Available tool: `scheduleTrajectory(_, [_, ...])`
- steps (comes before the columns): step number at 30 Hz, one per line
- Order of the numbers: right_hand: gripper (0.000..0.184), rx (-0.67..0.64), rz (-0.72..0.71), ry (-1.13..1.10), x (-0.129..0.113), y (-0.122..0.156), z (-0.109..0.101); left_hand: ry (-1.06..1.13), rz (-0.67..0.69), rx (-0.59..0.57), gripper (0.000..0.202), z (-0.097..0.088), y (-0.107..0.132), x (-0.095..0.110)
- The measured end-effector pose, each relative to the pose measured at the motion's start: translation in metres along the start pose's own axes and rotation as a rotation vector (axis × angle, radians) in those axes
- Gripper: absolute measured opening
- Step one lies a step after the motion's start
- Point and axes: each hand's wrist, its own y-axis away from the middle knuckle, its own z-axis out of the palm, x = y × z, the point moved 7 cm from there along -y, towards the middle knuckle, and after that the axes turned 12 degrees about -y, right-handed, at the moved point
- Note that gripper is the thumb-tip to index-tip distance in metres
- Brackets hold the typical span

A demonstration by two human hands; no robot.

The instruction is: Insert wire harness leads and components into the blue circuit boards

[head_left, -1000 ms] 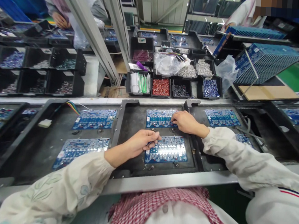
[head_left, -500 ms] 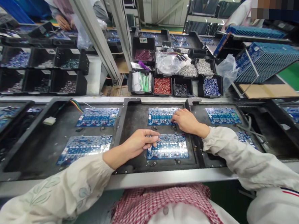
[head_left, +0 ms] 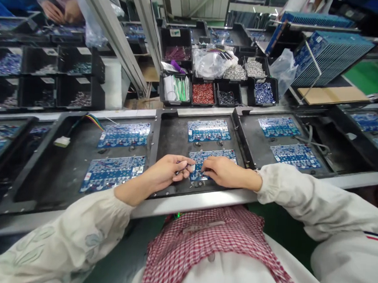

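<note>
The near blue circuit board (head_left: 218, 154) lies in the middle black tray (head_left: 172, 134). My right hand (head_left: 222, 171) bends over it from the right, thumb and fingertips pinched together low on the board's surface; whatever they grip is too small to make out. At the board's left edge my left hand (head_left: 168, 172) is closed, its curled fingers around something small and dark that I cannot name. A second blue circuit board (head_left: 209, 130) sits behind in the same tray, with neither hand touching it.
Trays with more boards flank mine, the left one holding a rainbow wire bundle (head_left: 94, 120). Behind stand bins of red components (head_left: 203, 93) and blue components (head_left: 264, 92). A metal post (head_left: 118, 43) rises at back left. A co-worker's hands (head_left: 62, 12) show beyond.
My right hand has moved from the far board down to the near one. My left hand stays near that board's left edge, and the whole view has shifted slightly.
</note>
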Motion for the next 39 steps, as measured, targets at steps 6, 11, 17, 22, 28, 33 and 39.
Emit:
scheduleTrajectory(6, [0.017,0.001,0.016,0.028,0.004,-0.004,0.011,-0.069,0.057,-0.024,0.023,-0.002,0.004,0.001])
scheduleTrajectory(11, [0.019,-0.022,0.007,0.124,0.003,-0.004,0.014,-0.110,0.064,-0.037,0.022,-0.002,0.005,0.001])
scheduleTrajectory(17, [0.017,0.032,-0.059,0.097,-0.007,-0.003,0.004,-0.119,0.043,-0.091,0.019,0.005,-0.003,0.001])
scheduleTrajectory(22, [0.017,0.220,-0.078,0.019,-0.008,0.006,-0.019,-0.121,0.013,-0.196,0.017,0.022,-0.011,0.001])
scheduleTrajectory(28, [0.015,0.097,0.142,0.109,0.029,0.024,-0.006,-0.060,-0.003,-0.099,0.001,0.018,-0.011,0.004])
scheduleTrajectory(33, [0.016,0.061,0.152,0.132,0.029,0.026,-0.004,-0.105,0.043,-0.177,0.011,0.022,-0.015,0.005])
scheduleTrajectory(39, [0.016,0.075,0.160,0.144,0.028,0.028,-0.005,-0.117,0.049,-0.110,0.017,0.024,-0.019,0.006])
